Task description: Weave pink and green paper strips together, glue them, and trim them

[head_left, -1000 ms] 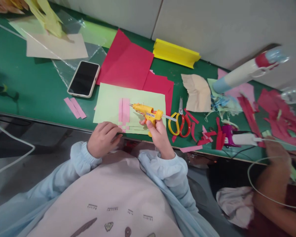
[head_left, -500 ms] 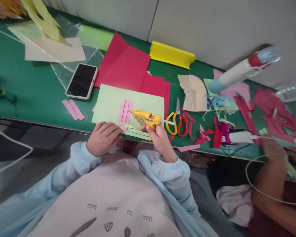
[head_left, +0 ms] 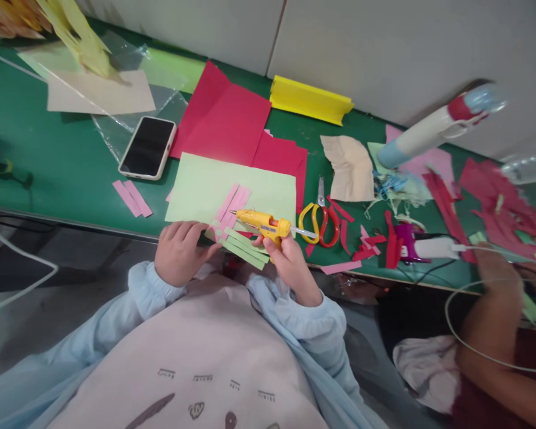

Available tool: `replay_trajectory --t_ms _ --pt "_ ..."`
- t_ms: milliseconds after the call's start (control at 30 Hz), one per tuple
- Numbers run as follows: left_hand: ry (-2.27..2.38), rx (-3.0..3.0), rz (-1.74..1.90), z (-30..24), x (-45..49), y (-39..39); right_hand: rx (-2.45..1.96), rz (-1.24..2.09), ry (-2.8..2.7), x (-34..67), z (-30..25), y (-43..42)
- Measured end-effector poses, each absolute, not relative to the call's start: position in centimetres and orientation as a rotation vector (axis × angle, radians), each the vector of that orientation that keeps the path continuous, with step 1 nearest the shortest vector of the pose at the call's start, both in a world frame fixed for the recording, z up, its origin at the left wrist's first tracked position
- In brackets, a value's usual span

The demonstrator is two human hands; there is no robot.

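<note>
My right hand [head_left: 290,262] is wrapped round the grip of a yellow glue gun [head_left: 261,223], its nozzle pointing left and a clear glue stick poking out of the back. My left hand [head_left: 181,253] pinches the corner of a piece made of pink paper strips [head_left: 233,205] and green paper strips [head_left: 243,247] laid crosswise. The piece is tilted at the table's front edge, over a pale green sheet [head_left: 201,185]. The nozzle tip sits just above the pink strips; whether it touches them I cannot tell.
Red-and-yellow scissors [head_left: 320,220] lie right of the glue gun. A phone [head_left: 147,147] and two loose pink strips [head_left: 133,198] are at left. Red sheets [head_left: 232,119] lie behind. A white bottle [head_left: 433,134] stands at the back right. A co-worker's arm [head_left: 495,310] is at far right.
The strip piece has been lifted and turned by my left hand, so more of the green strips show. The glue gun has shifted slightly downward and left.
</note>
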State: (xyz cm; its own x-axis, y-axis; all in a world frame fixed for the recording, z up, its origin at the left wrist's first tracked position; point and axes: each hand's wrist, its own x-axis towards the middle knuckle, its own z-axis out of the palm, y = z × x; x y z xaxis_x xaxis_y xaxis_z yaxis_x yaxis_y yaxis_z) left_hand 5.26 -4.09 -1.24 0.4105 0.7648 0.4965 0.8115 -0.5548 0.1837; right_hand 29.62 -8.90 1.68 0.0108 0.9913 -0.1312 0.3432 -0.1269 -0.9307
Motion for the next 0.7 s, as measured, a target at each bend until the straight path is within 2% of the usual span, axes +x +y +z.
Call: replay_trajectory --t_ms 267,500,700 --pt "-1.566 -2.514 -0.909 -1.6 6.7 -4.7 -1.478 1.174 -1.371 30.0 0.5 -9.0" --pt "-1.762 -2.522 -1.154 -0.6 7.9 -5.1 -1.422 1.175 -1.358 30.1 0.3 -9.0" --pt "-1.947 -2.805 -1.46 0.5 7.5 -3.0 -1.349 1.178 -1.295 30.6 1.0 -8.8"
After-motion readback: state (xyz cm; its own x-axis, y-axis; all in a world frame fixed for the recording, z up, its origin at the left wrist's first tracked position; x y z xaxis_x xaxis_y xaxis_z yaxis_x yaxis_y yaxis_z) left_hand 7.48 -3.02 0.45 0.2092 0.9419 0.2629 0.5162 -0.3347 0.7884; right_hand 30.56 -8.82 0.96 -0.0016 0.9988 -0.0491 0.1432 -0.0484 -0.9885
